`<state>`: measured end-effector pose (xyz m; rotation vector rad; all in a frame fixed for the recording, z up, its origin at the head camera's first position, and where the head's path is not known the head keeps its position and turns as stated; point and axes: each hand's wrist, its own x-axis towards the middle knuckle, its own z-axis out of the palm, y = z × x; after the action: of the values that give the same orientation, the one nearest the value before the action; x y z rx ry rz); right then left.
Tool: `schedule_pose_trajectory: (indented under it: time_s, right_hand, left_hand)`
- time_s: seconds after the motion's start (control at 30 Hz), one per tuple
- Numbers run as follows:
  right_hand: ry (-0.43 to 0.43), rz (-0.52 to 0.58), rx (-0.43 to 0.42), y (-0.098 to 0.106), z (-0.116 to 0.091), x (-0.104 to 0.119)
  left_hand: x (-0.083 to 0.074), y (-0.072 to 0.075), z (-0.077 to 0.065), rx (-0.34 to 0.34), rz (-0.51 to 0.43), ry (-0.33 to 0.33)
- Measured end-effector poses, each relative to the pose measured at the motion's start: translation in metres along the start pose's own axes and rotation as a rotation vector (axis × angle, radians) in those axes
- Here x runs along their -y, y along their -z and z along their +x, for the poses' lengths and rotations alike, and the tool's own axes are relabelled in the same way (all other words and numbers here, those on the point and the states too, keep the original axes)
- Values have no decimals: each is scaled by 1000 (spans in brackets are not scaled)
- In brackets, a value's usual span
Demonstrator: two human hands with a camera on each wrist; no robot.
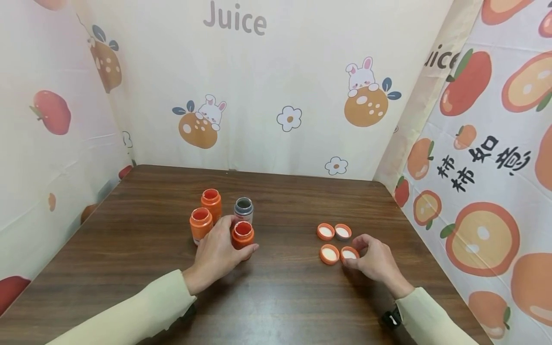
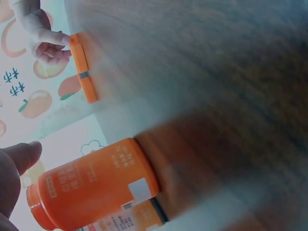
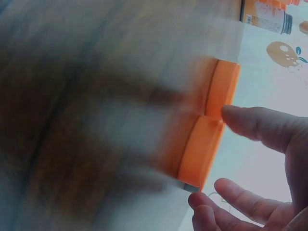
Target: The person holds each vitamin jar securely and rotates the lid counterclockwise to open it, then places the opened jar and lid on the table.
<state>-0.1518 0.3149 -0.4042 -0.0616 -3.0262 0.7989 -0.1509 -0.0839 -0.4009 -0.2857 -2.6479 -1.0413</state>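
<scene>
In the head view, my left hand (image 1: 217, 251) is around the front orange bottle (image 1: 243, 239), which is uncapped and upright. The left wrist view shows the left thumb (image 2: 24, 156) straight and apart from this bottle (image 2: 96, 185); the other fingers are mostly hidden. My right hand (image 1: 375, 258) is at the front right orange cap (image 1: 348, 254), thumb and fingers spread about it. In the right wrist view, the thumb (image 3: 250, 122) appears near a cap's edge, and the fingers look loosely bent; firm contact cannot be told.
Two more open orange bottles (image 1: 201, 225) and a grey-necked bottle (image 1: 244, 211) stand behind and left of the front one. Beside the right hand lie other caps (image 1: 329, 254), white insides up. Printed cloths (image 1: 276, 86) enclose the brown table (image 1: 284, 302).
</scene>
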Motion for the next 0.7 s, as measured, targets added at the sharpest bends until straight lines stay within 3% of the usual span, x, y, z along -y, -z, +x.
schedule_pose_trajectory:
  time_s: [0.33,0.7]
  right_hand:
    - [66,-8,-53,4,-3,15]
    - [187,-95,-140,9,-5,20]
  left_hand:
    - [-3,13,2,-36,26,-78]
    - [1,41,8,-85,99,-199]
